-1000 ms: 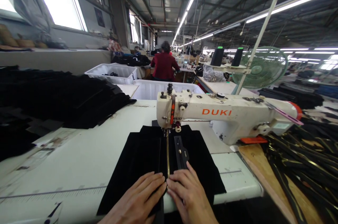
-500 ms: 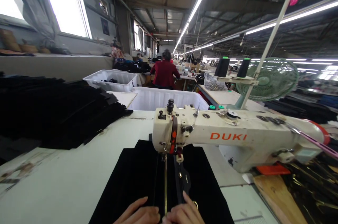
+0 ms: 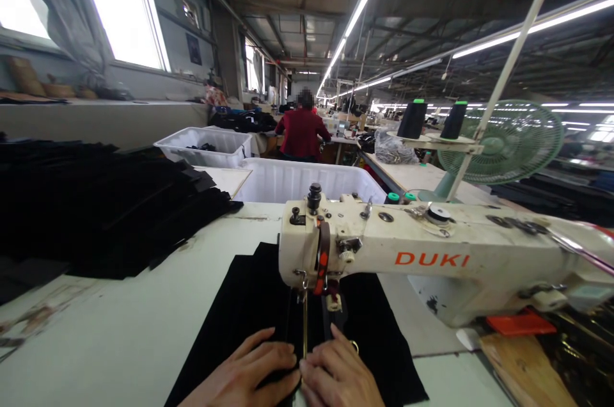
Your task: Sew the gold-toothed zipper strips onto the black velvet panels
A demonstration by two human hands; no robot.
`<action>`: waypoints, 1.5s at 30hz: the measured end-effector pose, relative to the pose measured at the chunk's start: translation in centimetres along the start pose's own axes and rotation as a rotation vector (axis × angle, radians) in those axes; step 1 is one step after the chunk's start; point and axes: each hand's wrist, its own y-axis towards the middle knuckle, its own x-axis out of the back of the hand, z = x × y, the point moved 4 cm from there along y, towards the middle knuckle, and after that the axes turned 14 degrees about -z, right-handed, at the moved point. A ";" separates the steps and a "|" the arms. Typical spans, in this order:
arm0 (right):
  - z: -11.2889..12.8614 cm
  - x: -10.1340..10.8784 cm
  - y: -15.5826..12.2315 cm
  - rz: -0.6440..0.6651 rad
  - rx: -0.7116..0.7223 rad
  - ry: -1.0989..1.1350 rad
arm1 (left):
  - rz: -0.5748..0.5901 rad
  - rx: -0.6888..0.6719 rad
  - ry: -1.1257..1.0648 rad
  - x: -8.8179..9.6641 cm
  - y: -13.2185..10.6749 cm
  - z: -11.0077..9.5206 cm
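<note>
A black fabric piece (image 3: 230, 324) lies flat under the head of a sewing machine (image 3: 364, 240). Down its middle runs a gold zipper (image 3: 306, 324), leading up to the machine's foot. My left hand (image 3: 259, 365) presses on the fabric left of the zipper, its bent fingertips gripping beside the gold line. Opposite it, my right hand (image 3: 338, 368) has curled fingers closed on the fabric at the zipper's right side. A gold ring (image 3: 355, 347) shows just beyond the right knuckles. What lies under the fingertips is hidden.
Stacked black fabric (image 3: 96, 208) covers the table's left side. White plastic bins (image 3: 307, 180) stand behind the machine. To the right are a green fan (image 3: 503, 141), black thread cones (image 3: 413, 120) and an orange-red object (image 3: 520, 322). A person in dark red (image 3: 303, 135) sits farther off.
The fabric has slid forward under the machine, taking the dark tab beside the zipper partly beneath the head. Both hands have moved forward with it, and the view has shifted slightly.
</note>
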 end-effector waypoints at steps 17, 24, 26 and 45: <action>-2.9 -1.3 4.5 0.198 -0.195 0.055 | 0.051 0.161 -0.102 -1.5 0.1 4.2; -3.7 -1.0 4.8 0.177 -0.252 -0.029 | 0.120 0.110 -0.046 -3.5 -0.5 6.2; -4.1 -0.9 4.6 0.155 -0.279 -0.092 | 0.117 0.098 -0.049 -3.6 -0.5 6.3; -5.9 -3.4 6.6 0.296 -0.273 -0.302 | 0.153 0.090 -0.049 -4.2 -0.9 6.6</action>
